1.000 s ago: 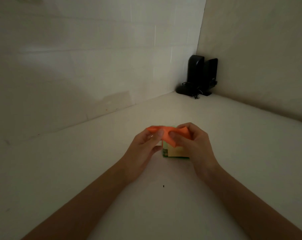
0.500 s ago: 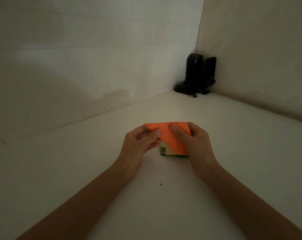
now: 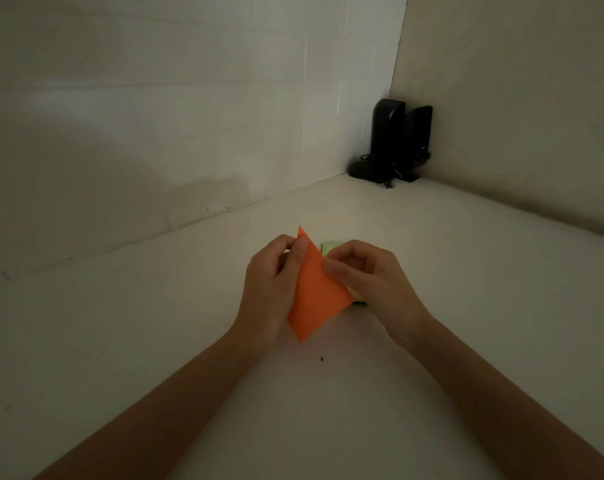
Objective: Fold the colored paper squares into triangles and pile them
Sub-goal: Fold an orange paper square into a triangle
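Both hands on the orange paper (image 3: 314, 292) above the surface (image 3: 466, 271): left hand (image 3: 269, 289) fingers (image 3: 298, 251) pinch its top, right hand (image 3: 373, 282) fingers (image 3: 335, 271) pinch its edge. It blocks the paper stack (image 3: 331, 245) behind; speakers (image 3: 397, 140) at one o'clock.

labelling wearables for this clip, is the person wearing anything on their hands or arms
Nothing shows: the left hand and right hand are ungloved, with no rings, watch or bracelet visible. The left forearm and right forearm are bare, no sleeves.

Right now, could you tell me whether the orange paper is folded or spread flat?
Folded. The orange paper shows a triangular outline with sharp corners, pinched between the left hand and right hand.
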A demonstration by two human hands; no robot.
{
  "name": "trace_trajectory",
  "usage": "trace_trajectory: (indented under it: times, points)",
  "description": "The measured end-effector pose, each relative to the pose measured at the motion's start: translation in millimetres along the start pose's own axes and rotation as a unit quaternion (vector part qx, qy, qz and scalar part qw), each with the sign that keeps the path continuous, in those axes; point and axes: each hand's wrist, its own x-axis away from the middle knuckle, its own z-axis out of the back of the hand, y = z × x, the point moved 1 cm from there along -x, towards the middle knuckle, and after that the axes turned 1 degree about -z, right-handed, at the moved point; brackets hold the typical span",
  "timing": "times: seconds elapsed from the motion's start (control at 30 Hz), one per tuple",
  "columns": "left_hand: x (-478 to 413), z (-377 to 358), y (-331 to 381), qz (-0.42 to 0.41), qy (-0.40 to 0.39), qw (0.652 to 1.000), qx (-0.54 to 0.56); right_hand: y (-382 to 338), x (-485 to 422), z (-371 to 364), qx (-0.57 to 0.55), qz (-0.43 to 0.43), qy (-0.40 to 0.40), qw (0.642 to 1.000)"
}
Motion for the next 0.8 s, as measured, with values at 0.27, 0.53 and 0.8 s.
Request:
trace_trajectory:
  times: [0.27,0.53,0.8]
  points:
    - [0,0,-2,-0.015,-0.031,0.997,-0.072,5,-1,-1,-0.016,-0.009,0.082,0.996]
    - [-4,5,2,0.052,-0.083,0.995,0.024,-2,0,5,-0.021,0.021,0.064,0.998]
    - [-4,4,-5,0.159,-0.106,0.962,0.196,10,-8,18,0.19,0.134,0.198,0.952]
